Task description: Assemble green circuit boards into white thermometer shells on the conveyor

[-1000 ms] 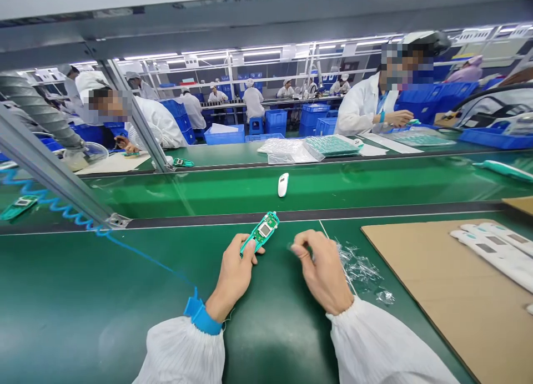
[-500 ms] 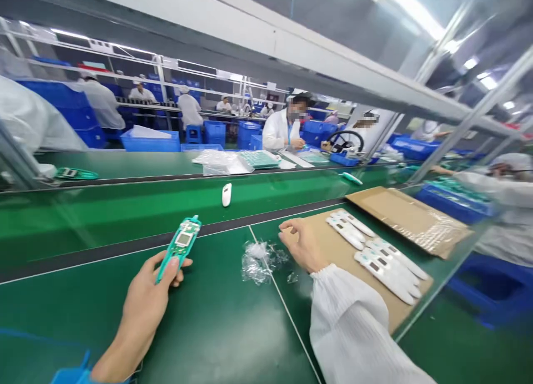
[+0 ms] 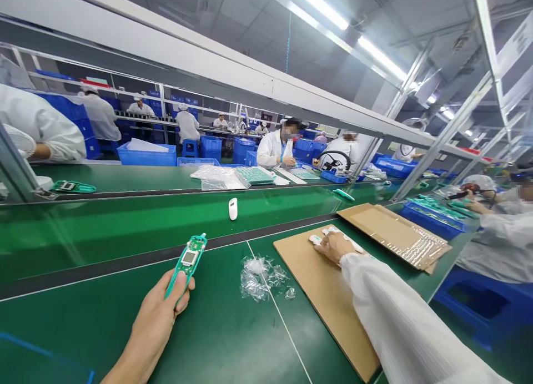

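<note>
My left hand (image 3: 169, 303) is closed around a teal plastic housing (image 3: 188, 260), held upright and tilted above the bench. A green circuit board with a small square display shows in its open face. On the right, my right hand (image 3: 334, 246) reaches over the cardboard sheet (image 3: 318, 287), its fingers closed on the end of a white plastic casing (image 3: 315, 240). Hand and sleeve cover most of the casings there. Crumpled clear plastic film (image 3: 260, 277) lies on the bench between my hands.
Ahead, a white device (image 3: 232, 209) lies on the green conveyor belt (image 3: 137, 218). More cardboard (image 3: 389, 231) and a blue bin (image 3: 433, 216) of teal parts stand at right. A metal shelf beam (image 3: 250, 73) crosses above. Co-workers in white sit around.
My right hand has moved right from the cardboard's near-left side onto the white casings, and its fingers have closed. My left hand still holds the teal housing. The view has tilted upward.
</note>
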The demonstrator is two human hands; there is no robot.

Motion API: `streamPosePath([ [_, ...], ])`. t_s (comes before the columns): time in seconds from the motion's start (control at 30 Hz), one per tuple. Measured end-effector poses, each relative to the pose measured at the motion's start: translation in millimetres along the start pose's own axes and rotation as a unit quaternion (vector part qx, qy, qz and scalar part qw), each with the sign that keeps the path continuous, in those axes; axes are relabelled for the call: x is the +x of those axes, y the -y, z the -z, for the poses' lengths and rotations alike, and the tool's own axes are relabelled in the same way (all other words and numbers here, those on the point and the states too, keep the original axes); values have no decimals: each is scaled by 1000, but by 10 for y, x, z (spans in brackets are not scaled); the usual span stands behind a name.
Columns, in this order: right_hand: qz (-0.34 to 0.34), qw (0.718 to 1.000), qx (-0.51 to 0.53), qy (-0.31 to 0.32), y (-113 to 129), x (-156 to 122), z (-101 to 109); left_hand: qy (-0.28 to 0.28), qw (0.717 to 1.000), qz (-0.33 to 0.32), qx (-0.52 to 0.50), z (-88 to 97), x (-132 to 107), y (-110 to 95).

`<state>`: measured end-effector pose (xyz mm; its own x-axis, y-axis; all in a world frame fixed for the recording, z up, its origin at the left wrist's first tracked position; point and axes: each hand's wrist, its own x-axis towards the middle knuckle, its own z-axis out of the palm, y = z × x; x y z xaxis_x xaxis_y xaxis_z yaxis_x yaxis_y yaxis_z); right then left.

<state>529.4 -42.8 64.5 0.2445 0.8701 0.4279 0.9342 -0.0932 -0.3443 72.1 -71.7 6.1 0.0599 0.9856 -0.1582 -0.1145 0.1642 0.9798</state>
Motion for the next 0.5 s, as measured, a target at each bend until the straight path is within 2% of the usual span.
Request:
streamPosePath([
  [0.1,-21,987,127,93,435,83,-74,-17,1000,-12,5,-54,-54,-46],
  [0.17,-17,960,237,150,847,0,-178,-18,999,-28,5,-90,-84,-78],
  [0.23,-12,911,354,213,1308,-181,-335,-16,998,-50,19,-117,-104,-103],
  [0.37,-38,775,542,321,2124,-628,-749,-42,989,-90,106,-139,-145,-136],
  [0.43,-61,717,604,343,2375,-797,-949,-47,980,-116,155,-135,-169,-145],
  [0.5,-83,676,646,344,2496,-903,-1109,-53,968,-143,199,-122,-190,-147],
])
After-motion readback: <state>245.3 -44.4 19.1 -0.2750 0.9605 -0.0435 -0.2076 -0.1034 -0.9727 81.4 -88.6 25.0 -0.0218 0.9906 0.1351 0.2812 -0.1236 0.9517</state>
